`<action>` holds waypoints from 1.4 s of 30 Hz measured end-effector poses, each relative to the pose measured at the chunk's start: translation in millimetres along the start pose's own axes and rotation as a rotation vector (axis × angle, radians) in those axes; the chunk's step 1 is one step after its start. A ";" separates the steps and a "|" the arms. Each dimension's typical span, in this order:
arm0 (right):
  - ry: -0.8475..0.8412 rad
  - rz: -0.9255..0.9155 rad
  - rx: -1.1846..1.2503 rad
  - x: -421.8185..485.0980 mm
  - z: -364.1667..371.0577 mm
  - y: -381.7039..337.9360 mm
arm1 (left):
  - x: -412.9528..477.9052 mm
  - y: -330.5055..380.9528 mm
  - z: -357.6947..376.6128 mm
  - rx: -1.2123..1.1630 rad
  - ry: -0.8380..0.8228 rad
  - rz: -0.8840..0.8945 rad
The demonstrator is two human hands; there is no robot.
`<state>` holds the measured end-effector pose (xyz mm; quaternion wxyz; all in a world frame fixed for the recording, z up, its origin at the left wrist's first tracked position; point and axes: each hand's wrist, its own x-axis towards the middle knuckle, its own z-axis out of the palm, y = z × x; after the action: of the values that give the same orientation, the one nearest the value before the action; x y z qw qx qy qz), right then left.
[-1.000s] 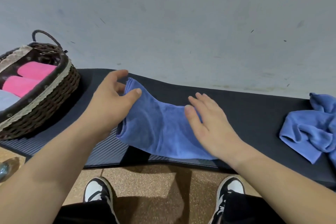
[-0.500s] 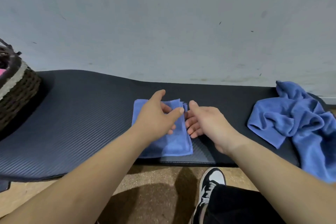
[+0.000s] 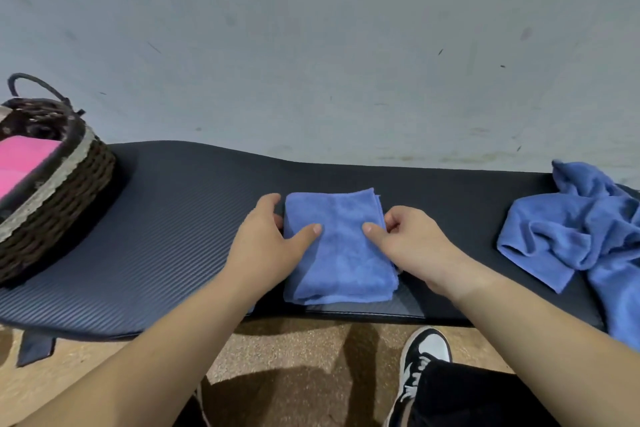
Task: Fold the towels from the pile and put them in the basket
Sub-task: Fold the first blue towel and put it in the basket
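Note:
A folded blue towel (image 3: 341,253) lies flat in the middle of the black mat (image 3: 166,229). My left hand (image 3: 268,243) grips its left edge, thumb on top and fingers tucked under the side. My right hand (image 3: 408,243) pinches its right edge the same way. At the far left stands a dark wicker basket (image 3: 59,198) with folded pink towels (image 3: 20,163) inside. A heap of crumpled blue towels (image 3: 581,236) lies at the mat's right end.
A grey wall (image 3: 311,45) rises right behind the mat. Below the mat's front edge is a speckled brown floor (image 3: 304,350), with my black-and-white shoe (image 3: 420,360) and black trouser leg on it.
The towel went from a long strip to a compact rectangle. Both hands moved from the fold in the middle to the towel's two side edges. The view swung left, showing the basket again.

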<state>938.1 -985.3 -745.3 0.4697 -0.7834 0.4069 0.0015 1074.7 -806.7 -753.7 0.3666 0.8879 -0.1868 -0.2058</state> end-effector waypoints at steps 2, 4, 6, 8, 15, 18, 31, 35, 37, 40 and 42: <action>0.065 -0.095 -0.169 1.5 -2.2 5.4 | 0.9 -0.3 1.7 0.025 -0.011 0.003; 0.125 -0.308 -0.295 -0.4 -0.4 7.9 | 2.6 1.2 2.8 -0.004 -0.023 -0.020; 0.073 -0.499 -0.364 -2.8 2.9 8.3 | 3.7 2.9 2.6 -0.091 -0.032 -0.037; -0.069 -0.530 -0.462 -5.1 9.1 10.2 | 2.6 6.4 1.8 -0.171 -0.030 -0.039; -0.179 -0.374 -0.609 -22.5 35.7 17.1 | -7.1 25.9 -0.8 -0.264 -0.008 -0.020; -0.026 -0.401 -0.573 -26.1 32.0 6.4 | -11.8 40.4 2.5 -0.249 -0.001 0.030; -0.097 0.096 0.565 -9.3 -5.2 0.9 | -24.5 72.7 34.9 -0.291 -0.230 0.096; -0.032 0.133 0.567 -8.6 -3.3 2.0 | -18.1 60.4 29.4 -0.018 -0.194 0.209; -0.013 0.150 0.549 -8.1 -2.0 0.1 | -18.5 52.6 29.4 0.073 -0.146 0.223; 0.018 0.150 0.491 -7.4 -1.4 -0.1 | -22.3 47.0 35.2 0.004 -0.175 0.107; 0.012 0.148 0.503 -7.6 -3.1 -1.4 | -22.1 44.4 36.8 -0.109 -0.202 0.065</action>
<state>932.8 -982.4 -739.6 0.6459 -0.6101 0.4535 -0.0703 1029.5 -846.6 -740.2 0.4001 0.8350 -0.2398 -0.2919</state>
